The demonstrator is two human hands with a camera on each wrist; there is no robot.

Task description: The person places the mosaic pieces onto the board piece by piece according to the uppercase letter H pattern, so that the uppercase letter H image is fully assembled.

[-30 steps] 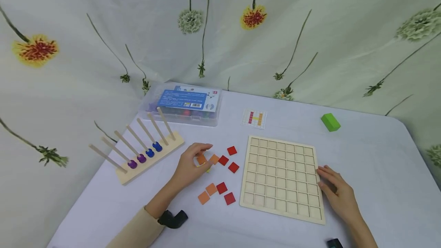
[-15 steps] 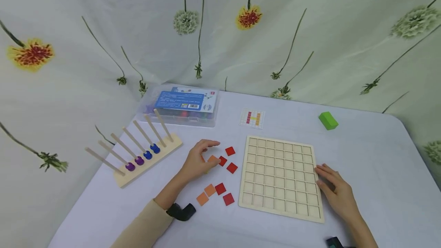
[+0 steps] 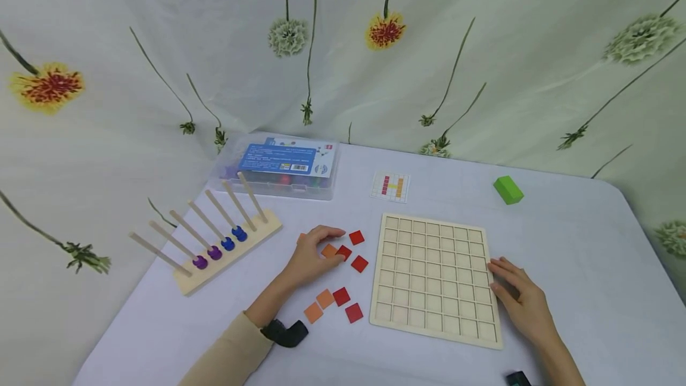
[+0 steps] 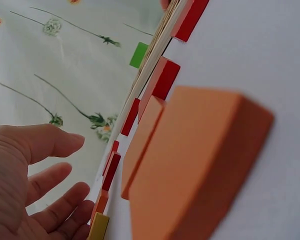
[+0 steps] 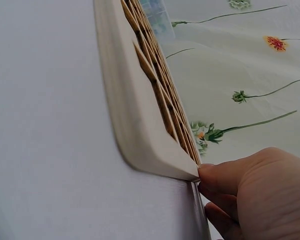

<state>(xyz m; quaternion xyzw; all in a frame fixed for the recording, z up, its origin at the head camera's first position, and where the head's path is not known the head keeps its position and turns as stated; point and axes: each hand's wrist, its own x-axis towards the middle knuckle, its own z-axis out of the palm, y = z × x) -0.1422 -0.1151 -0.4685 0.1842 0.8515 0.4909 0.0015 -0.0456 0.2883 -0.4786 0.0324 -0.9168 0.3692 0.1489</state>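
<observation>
My left hand [image 3: 316,258] hovers over a loose group of small square tiles, its thumb tip beside a red tile [image 3: 345,251]. In the left wrist view, a gap shows between thumb and loosely bent fingers, with nothing held. An orange tile [image 3: 329,251] lies under this hand, and a yellow tile [image 4: 98,227] shows near its fingers. More red tiles [image 3: 359,264] and orange tiles [image 4: 185,165] lie around it. To the right lies a wooden grid board [image 3: 431,279]. My right hand [image 3: 525,302] touches the board's right edge with thumb and fingertips.
A peg stand [image 3: 236,249] with purple and blue beads stands at left. Behind it sits a clear plastic box [image 3: 278,165] with a blue label. A pattern card [image 3: 390,187] lies beyond the board, and a green block [image 3: 508,190] is at back right.
My left hand has moved right over the tiles, toward the red ones; the yellow tile is now covered in the head view. My right hand stays at the board's edge.
</observation>
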